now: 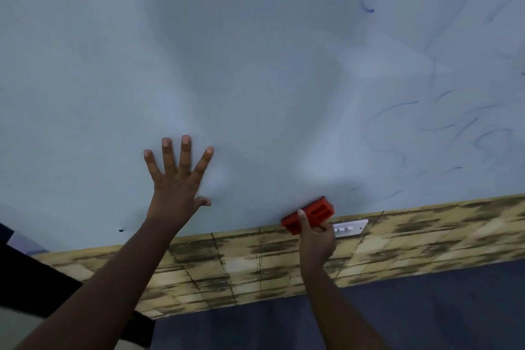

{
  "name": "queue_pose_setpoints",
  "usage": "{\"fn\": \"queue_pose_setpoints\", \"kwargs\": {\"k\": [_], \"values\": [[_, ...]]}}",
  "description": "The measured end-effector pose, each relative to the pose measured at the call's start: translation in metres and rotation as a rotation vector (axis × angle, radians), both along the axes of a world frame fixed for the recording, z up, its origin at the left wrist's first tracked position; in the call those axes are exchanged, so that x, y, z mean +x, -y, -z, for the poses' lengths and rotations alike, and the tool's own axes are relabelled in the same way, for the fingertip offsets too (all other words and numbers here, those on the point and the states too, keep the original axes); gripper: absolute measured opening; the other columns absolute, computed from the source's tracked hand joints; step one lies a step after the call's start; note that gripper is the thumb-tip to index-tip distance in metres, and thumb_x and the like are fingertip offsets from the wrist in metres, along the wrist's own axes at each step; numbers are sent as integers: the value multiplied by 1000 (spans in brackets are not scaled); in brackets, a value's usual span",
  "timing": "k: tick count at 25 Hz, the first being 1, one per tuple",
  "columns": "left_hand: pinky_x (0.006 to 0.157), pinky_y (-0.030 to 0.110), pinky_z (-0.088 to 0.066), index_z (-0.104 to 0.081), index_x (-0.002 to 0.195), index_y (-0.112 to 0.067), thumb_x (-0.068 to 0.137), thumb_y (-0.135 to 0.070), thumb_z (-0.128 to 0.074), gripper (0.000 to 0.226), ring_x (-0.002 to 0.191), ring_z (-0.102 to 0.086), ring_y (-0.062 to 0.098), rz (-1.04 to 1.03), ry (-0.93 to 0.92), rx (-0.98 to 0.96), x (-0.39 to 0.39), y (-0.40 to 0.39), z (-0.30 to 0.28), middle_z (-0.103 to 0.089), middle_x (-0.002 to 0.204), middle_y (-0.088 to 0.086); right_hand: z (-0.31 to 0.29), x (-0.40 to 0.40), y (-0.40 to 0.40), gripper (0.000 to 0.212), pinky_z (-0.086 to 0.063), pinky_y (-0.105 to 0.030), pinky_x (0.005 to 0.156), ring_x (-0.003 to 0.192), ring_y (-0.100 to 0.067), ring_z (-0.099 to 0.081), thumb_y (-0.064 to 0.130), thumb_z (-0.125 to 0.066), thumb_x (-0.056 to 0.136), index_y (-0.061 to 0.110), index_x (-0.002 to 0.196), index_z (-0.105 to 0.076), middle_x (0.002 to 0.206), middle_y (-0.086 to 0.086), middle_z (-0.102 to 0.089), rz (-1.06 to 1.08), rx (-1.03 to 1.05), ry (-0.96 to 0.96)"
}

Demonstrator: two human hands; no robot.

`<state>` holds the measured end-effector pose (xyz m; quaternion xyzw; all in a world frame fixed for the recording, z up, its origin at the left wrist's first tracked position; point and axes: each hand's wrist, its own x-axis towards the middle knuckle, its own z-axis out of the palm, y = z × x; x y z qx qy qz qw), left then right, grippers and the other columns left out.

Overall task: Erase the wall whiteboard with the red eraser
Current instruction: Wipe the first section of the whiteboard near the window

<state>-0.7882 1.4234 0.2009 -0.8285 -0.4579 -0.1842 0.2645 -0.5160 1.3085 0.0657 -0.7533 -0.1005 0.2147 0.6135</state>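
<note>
The wall whiteboard [255, 65] fills most of the view. Faint blue marker strokes [397, 111] remain on its right side; the left and middle look wiped. My right hand [316, 241] grips the red eraser [311, 214] and holds it against the board's bottom edge, right of centre. My left hand [177, 179] presses flat on the board with fingers spread, left of the eraser.
Below the board runs a band of tan, brick-patterned wall [255, 273]. A white switch plate [349, 229] sits just right of my right hand. A dark blue surface [426, 307] lies lower down. A small screw [121, 229] marks the board's lower left.
</note>
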Motion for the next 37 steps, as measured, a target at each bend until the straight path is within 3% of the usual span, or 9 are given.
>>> {"fn": "queue_pose_setpoints", "kwargs": {"k": [4,7,11,16,23,27,29,33,37], "values": [[118,67,28,10,169,-26,41,-57,-101,173,155,31,48,14,-3,-22,2,0,0,29,172,18,-24,-45,-8,36,-56,-34,75,83,-15,-68,45,-89,76,28,94,-62,88,5,-70,-178,89,6],[117,69,28,12,169,-25,42,-62,-100,173,154,31,50,-19,-24,-50,3,1,2,28,171,20,-22,-121,-23,46,-59,-30,78,87,-4,-70,46,-91,69,31,102,-63,95,10,-73,-475,119,-11],[117,70,27,14,168,-25,43,-66,-98,173,154,29,51,-12,-21,-70,2,0,3,28,171,20,-2,-170,-35,52,-58,-20,78,90,-3,-70,40,-95,68,33,108,-62,101,11,-73,-548,141,-82],[118,72,25,17,168,-24,43,-69,-96,174,154,29,52,-35,-32,-85,3,2,2,29,171,21,5,-123,-24,39,-62,-44,83,86,-8,-73,34,-95,70,26,100,-71,92,8,-77,-339,152,-156],[117,72,26,16,168,-26,45,-66,-98,172,154,29,51,-44,-8,-92,6,3,8,29,171,20,-56,-45,-11,30,-60,-35,84,92,-13,-73,35,-87,81,27,108,-76,94,6,-77,-72,236,-9],[117,72,26,13,169,-25,43,-60,-101,174,155,27,52,-14,15,-72,8,2,11,27,172,20,-99,-40,-24,62,-57,-31,86,101,-15,-61,38,-82,87,31,144,-57,110,2,-59,-11,352,284],[117,72,27,12,169,-25,41,-57,-103,175,155,27,52,-3,21,-60,9,2,12,26,172,20,-102,-47,-30,63,-54,-31,84,102,-18,-57,39,-81,87,35,143,-54,111,3,-53,-67,363,492],[116,74,25,11,169,-22,40,-58,-103,176,155,25,54,-18,-1,-42,11,4,13,24,172,23,-61,-63,-26,76,-48,-38,83,102,-21,-54,38,-85,82,30,150,-52,116,-2,-57,-255,101,972],[116,75,23,6,170,-19,40,-55,-104,173,155,22,55,-9,-1,27,11,4,17,21,172,25,-46,-46,-18,78,-52,-36,87,108,-17,-54,39,-83,84,34,153,-47,121,5,-53,-288,143,881]]}}
